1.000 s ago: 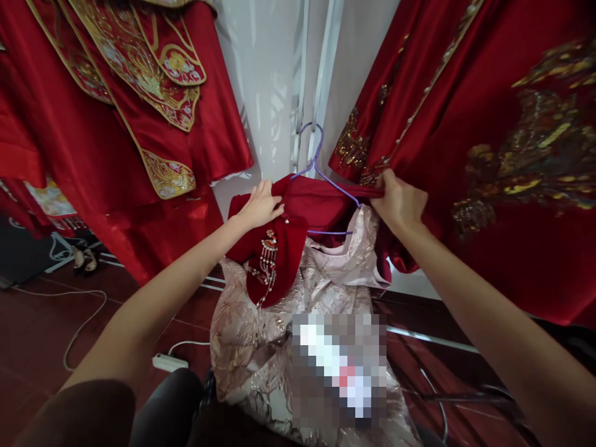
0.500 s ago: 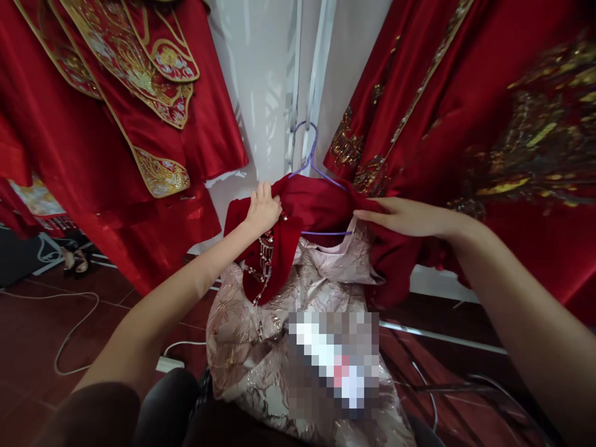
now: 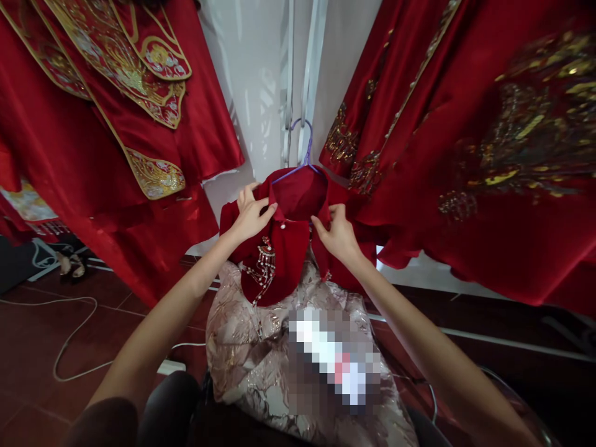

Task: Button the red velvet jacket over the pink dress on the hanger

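Observation:
A short red jacket [image 3: 291,264] with a stand collar and beaded tassel trim hangs on a purple hanger [image 3: 308,141]. Beneath it spreads a pale pink brocade dress [image 3: 242,351] with a metallic pattern. My left hand [image 3: 252,214] holds the collar and shoulder on the left side, its thumb on the collar edge near a pearl-like button. On the opposite side, my right hand [image 3: 338,236] pinches the collar edge between thumb and fingers. The jacket's front panels now lie over the top of the dress. A blurred-out patch covers part of the dress.
Red embroidered gowns hang at left [image 3: 153,143] and right [image 3: 419,155]. White rack posts [image 3: 307,81] stand between them. A white cable [image 3: 69,347] runs over the dark red tiled floor, and dark shoes [image 3: 69,266] sit at far left.
My right hand has moved left, bringing the jacket's right side inward over the dress neckline. The collar's sides have come closer together. My left hand has shifted slightly left and down.

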The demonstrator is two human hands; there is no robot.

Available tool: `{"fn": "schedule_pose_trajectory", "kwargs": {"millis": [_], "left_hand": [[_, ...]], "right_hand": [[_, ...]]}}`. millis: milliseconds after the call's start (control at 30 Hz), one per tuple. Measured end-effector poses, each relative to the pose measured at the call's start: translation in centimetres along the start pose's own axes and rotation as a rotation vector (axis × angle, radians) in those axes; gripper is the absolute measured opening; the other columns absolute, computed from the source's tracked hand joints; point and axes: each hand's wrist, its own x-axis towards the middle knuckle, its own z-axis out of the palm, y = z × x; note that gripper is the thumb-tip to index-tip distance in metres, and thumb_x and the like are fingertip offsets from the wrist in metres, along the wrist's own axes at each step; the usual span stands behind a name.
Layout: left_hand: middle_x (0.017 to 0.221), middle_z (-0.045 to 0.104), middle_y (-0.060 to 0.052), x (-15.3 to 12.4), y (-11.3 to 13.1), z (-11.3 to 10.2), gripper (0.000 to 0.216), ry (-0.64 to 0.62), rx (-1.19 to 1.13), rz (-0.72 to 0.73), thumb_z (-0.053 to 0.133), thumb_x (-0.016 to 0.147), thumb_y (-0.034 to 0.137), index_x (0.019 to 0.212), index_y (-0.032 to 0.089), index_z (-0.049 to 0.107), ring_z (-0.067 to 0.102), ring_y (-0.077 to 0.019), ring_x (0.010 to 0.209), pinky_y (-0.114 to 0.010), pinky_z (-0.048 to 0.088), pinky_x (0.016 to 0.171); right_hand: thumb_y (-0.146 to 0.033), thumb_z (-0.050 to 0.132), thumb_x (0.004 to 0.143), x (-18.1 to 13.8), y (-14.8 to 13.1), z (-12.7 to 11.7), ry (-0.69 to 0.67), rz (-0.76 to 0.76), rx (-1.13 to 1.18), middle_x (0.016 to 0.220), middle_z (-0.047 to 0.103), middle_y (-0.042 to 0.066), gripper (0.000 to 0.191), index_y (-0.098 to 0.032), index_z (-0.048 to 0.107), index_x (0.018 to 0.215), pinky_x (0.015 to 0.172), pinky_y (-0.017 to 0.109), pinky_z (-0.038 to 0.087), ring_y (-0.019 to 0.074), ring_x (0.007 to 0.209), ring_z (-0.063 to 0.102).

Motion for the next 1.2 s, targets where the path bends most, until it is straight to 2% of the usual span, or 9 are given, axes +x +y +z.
{"fn": "schedule_pose_trajectory", "kwargs": {"millis": [67,167,367,533,633,733,867,1000,1200], "left_hand": [[0.122,0.042,-0.010,-1.4,0.4,-0.4,0.027,0.094,-0.053,-0.043,0.042,0.087,0.035,0.077,0.019,0.061,0.032,-0.0266,0.119,-0.044,0.028,0.099],[0.106,0.048,-0.008,-2.7,1.4,0.0,0.025,0.146,-0.208,-0.118,0.043,0.087,0.032,0.070,0.018,0.054,0.044,-0.0202,0.103,-0.037,0.036,0.093],[0.065,0.043,0.001,-1.6,4.0,2.9,0.020,-0.044,-0.509,-0.109,0.042,0.085,0.026,0.067,0.020,0.039,0.047,-0.0119,0.064,-0.025,0.041,0.064],[0.065,0.047,0.003,-2.7,4.5,3.1,0.016,-0.139,-1.021,-0.331,0.037,0.086,0.033,0.077,0.021,0.042,0.052,-0.0096,0.058,-0.021,0.043,0.053],[0.075,0.056,0.002,-4.4,4.7,3.1,0.016,-0.161,-1.220,-0.427,0.043,0.083,0.031,0.097,0.024,0.046,0.058,-0.0092,0.063,-0.022,0.049,0.058],[0.082,0.061,0.000,-5.6,5.3,3.3,0.032,-0.068,-1.259,-0.452,0.053,0.077,0.025,0.108,0.025,0.045,0.061,-0.0096,0.069,-0.025,0.053,0.068],[0.082,0.064,-0.001,-6.0,5.9,3.6,0.024,0.052,-1.320,-0.457,0.059,0.075,0.025,0.097,0.021,0.051,0.063,-0.0114,0.075,-0.030,0.053,0.076],[0.080,0.065,-0.002,-5.9,5.9,3.4,0.012,0.103,-1.186,-0.376,0.065,0.072,0.025,0.080,0.018,0.059,0.064,-0.0126,0.078,-0.029,0.052,0.078],[0.086,0.068,-0.004,-5.7,5.4,3.0,0.013,0.090,-1.049,-0.286,0.064,0.073,0.026,0.084,0.019,0.063,0.065,-0.0141,0.080,-0.029,0.054,0.075]], "right_hand": [[-0.038,0.053,0.078,-0.5,0.5,-0.9,0.028,0.006,0.185,0.077,0.052,0.001,0.034,-0.023,0.033,0.101,0.061,0.028,0.044,0.0168,0.065,0.055],[-0.029,0.053,0.075,-1.0,-0.1,-1.2,-0.079,-0.061,0.380,0.078,0.047,-0.002,0.025,-0.024,0.035,0.093,0.065,0.025,0.044,0.0127,0.068,0.051],[-0.024,0.052,0.073,-1.3,-3.4,0.3,-0.369,-0.158,0.574,0.080,0.045,-0.002,0.016,-0.023,0.038,0.081,0.076,0.025,0.044,0.0114,0.077,0.049],[-0.027,0.056,0.072,-1.5,-2.4,0.2,-0.432,-0.028,0.700,0.089,0.053,0.000,0.023,-0.023,0.047,0.092,0.076,0.028,0.048,0.0123,0.083,0.055],[-0.031,0.053,0.077,-1.7,-1.5,-0.4,-0.504,0.014,0.713,0.094,0.057,0.003,0.027,-0.024,0.051,0.103,0.073,0.030,0.052,0.0143,0.086,0.058],[-0.036,0.055,0.079,-1.9,-1.3,-0.6,-0.462,-0.033,0.692,0.094,0.059,0.003,0.028,-0.023,0.054,0.104,0.070,0.031,0.055,0.0155,0.086,0.059],[-0.039,0.057,0.079,-2.0,-1.5,-0.5,-0.406,-0.078,0.658,0.095,0.060,0.004,0.029,-0.022,0.056,0.103,0.070,0.031,0.055,0.0157,0.086,0.060],[-0.040,0.058,0.079,-2.2,-2.1,-0.6,-0.324,-0.097,0.593,0.095,0.062,0.005,0.028,-0.022,0.058,0.101,0.069,0.030,0.055,0.0166,0.087,0.061],[-0.041,0.055,0.081,-2.7,-2.6,-0.5,-0.206,-0.123,0.466,0.095,0.065,0.005,0.029,-0.023,0.061,0.103,0.069,0.032,0.056,0.0174,0.083,0.063]]}}
